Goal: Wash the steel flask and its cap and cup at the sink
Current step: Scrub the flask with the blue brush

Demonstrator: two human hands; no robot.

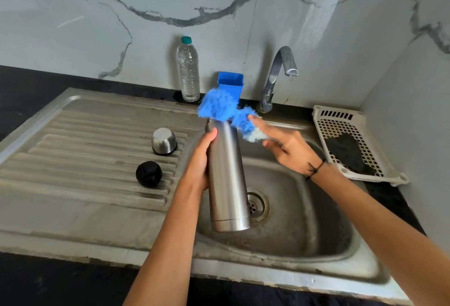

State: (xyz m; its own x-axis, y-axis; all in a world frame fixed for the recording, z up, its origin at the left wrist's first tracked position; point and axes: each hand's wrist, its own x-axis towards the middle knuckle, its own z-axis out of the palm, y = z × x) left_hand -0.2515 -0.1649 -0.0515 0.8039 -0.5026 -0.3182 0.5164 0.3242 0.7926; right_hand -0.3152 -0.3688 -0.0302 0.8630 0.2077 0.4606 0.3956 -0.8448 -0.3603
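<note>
My left hand (203,159) grips the tall steel flask (227,179) around its upper body and holds it upright over the sink basin (299,210). A blue bristle brush (224,107) sits at the flask's mouth, blurred. My right hand (285,147) holds the brush by its pale handle end, just right of the flask's top. The steel cup (164,140) stands upside down on the ribbed draining board (73,159). Nearer me on the same board lies the round black cap (149,173).
The tap (280,74) rises behind the basin, with no water running. A blue holder (230,83) and a clear plastic bottle (188,69) stand against the marble wall. A white perforated tray (350,140) with a dark scrubber lies on the right counter. The drain (258,204) is behind the flask's base.
</note>
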